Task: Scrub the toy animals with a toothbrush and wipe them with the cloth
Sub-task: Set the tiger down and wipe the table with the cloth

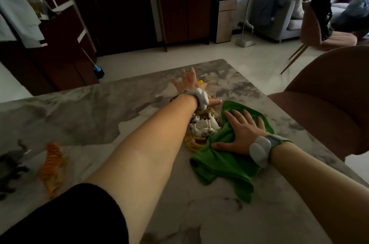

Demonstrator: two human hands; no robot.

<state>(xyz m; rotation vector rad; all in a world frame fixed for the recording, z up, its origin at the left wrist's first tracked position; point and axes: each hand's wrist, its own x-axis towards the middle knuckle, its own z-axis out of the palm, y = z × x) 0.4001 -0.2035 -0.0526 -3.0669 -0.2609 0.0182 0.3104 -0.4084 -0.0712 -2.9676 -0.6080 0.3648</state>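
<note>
Two hands are out over a marbled grey table (83, 115), smooth and stone-like w/ dark veining. Left hand (188, 83) reaches far across, fingers spread wide and flat, over something yellow (200, 82) that peeks out past its fingers; can't tell what it is or whether the hand touches it. Right hand (242, 133) lies palm-down, fingers splayed, pressing on a green cloth (221, 161), soft and rumpled, its long axis running from far-right toward near-centre, corners folded over. Both wrists carry a grey band w/ a white rounded pod. Between the hands, just beside the cloth's left edge, sits a heap of hard plastic toy animals: a white zebra (203, 126) w/ black stripes lying on its side, legs pointing away toward the far edge, a spotted yellow animal (211, 113) behind it, and another spotted yellow one (194, 142) partly under the cloth. Well apart at near left, an orange striped tiger (53, 163) lies lengthwise near-to-far, and a dark grey elephant (12, 163) stands beside it. Pinkish upholstered chair (327, 91) at the table's right side.
</note>
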